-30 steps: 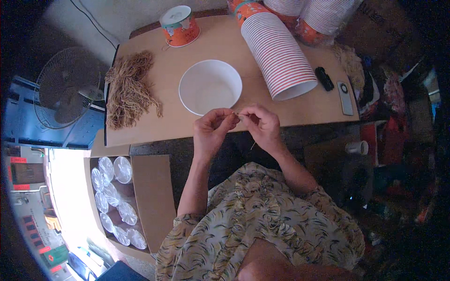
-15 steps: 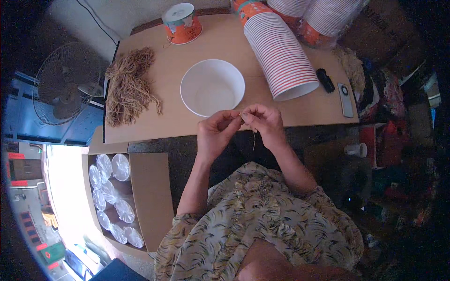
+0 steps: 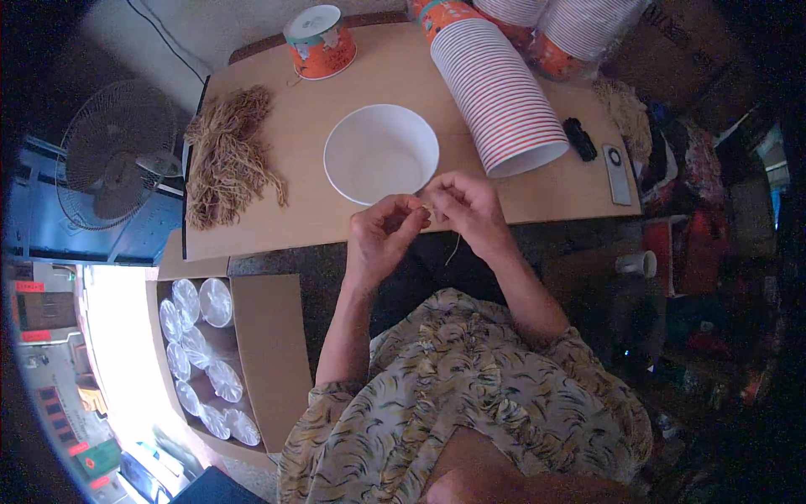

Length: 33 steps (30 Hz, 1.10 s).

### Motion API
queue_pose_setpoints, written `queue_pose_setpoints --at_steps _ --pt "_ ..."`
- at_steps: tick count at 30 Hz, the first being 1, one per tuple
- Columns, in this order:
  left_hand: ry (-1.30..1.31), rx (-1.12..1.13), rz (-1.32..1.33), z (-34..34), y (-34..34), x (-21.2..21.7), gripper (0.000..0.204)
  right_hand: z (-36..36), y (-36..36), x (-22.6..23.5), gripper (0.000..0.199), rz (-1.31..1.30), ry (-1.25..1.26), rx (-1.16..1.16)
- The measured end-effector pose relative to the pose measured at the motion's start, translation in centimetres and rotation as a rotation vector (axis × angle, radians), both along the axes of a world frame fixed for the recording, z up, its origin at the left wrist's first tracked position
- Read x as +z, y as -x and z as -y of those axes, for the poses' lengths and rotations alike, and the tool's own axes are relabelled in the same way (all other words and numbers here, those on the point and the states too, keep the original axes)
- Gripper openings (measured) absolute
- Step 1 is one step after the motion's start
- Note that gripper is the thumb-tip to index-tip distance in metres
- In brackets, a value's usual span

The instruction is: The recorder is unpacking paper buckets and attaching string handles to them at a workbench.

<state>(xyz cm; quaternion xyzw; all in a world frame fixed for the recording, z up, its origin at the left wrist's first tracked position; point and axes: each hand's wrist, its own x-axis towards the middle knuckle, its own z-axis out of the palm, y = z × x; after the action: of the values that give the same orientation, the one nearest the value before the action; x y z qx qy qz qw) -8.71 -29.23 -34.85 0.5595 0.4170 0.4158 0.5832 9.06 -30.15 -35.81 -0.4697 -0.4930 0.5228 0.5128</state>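
Note:
Just past the table's near edge, my left hand (image 3: 382,239) pinches a thin piece of twine (image 3: 454,251) with thumb and forefinger. Close beside it, my right hand (image 3: 472,214) is closed on the same twine, and a loose end dangles below it. Right behind my hands stands a white paper tub (image 3: 379,155), its mouth facing up, with nothing visible inside. A shaggy bundle of brown twine (image 3: 231,160) lies on the left of the table. At the back an orange printed tub (image 3: 322,46) rests upside down, a bit of twine by its base.
A long stack of nested tubs (image 3: 504,97) lies on the table's right, near a black object (image 3: 580,139) and a white remote-like device (image 3: 617,172). Bagged tubs (image 3: 575,38) stand behind. On the floor at left sits an open carton (image 3: 269,361) of plastic-wrapped stacks, beside a fan (image 3: 117,155).
My right hand has risen slightly and its fingers have curled further over the twine. My left hand has shifted a little left, and a small gap shows between the fingertips.

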Motion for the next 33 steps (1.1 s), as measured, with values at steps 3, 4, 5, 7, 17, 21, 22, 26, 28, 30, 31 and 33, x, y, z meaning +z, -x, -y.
queue_pose_setpoints --at_steps 3,4,5,7,17,21,22,26,28,30,31,33 --pt "-0.103 0.019 -0.069 -0.2 0.0 -0.8 0.009 0.2 -0.2 -0.1 0.015 -0.019 0.027 0.052" --pt "-0.168 0.037 -0.117 -0.2 0.1 -0.9 0.009 0.3 -0.2 0.0 0.015 -0.061 0.093 0.082" --pt "-0.166 0.039 -0.117 0.0 0.1 -0.9 0.009 0.4 -0.1 0.1 0.015 -0.061 0.094 0.084" --pt "-0.052 0.084 -0.057 0.1 -0.3 -0.1 0.009 0.6 -0.1 0.3 0.015 -0.097 0.119 0.100" --pt "-0.017 0.076 -0.058 -0.1 0.0 -0.3 0.009 0.1 -0.7 -1.3 0.009 -0.017 -0.025 0.169" --pt "0.059 0.051 0.022 -0.2 0.0 0.0 0.009 0.4 0.0 -0.9 0.009 0.006 -0.016 0.124" --pt "0.101 0.038 0.078 -0.2 0.1 -0.1 0.009 0.4 0.2 -1.0 0.010 -0.043 -0.016 0.109" --pt "0.103 0.045 0.084 -0.1 0.1 0.0 0.010 0.8 0.4 -1.2 0.015 -0.269 0.142 0.076" --pt "0.108 0.038 0.109 -0.1 0.2 -0.1 0.009 0.8 0.2 -1.1 0.019 -0.334 0.237 0.094" --pt "0.113 0.044 0.115 -0.1 0.2 -0.1 0.009 0.9 0.2 -0.4 0.021 -0.349 0.216 0.084" --pt "0.119 0.049 0.120 0.0 0.2 -0.1 0.009 0.9 0.2 -0.1 0.023 -0.365 0.194 0.074" --pt "0.128 0.055 0.100 0.0 0.1 0.3 0.009 0.9 0.1 0.1 0.023 -0.323 0.185 0.074"
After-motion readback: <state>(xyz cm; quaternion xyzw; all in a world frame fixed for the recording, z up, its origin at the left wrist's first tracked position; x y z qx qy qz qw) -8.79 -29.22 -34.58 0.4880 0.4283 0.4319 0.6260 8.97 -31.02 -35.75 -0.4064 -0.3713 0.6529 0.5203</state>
